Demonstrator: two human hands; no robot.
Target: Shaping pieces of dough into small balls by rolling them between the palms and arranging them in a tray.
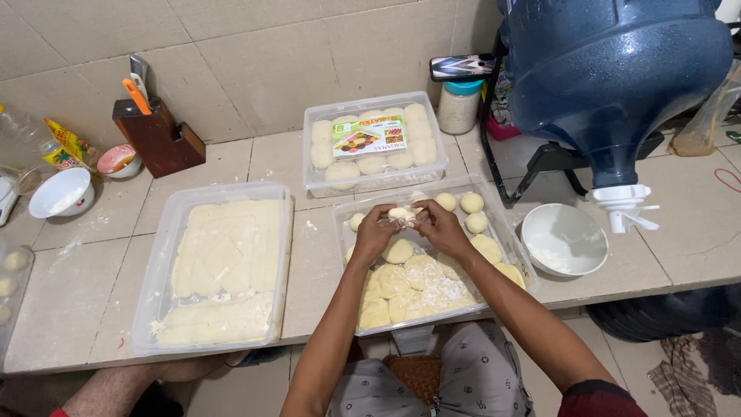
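Observation:
My left hand (374, 232) and my right hand (438, 226) meet over a clear plastic tray (505, 235) and pinch one small pale dough piece (401, 215) between the fingertips. Below the hands the tray holds several flat floured dough pieces (413, 289). Round dough balls (472, 203) lie along its far and right side.
A larger clear tray (158, 262) of dough sheet lies to the left. A lidded box (374, 143) of dough balls stands behind. A white bowl (563, 239) sits right, under a blue water jug (610, 69). A knife block (158, 139) and a small white bowl (62, 193) stand back left. Another person's arm (131, 382) rests at the counter's front edge.

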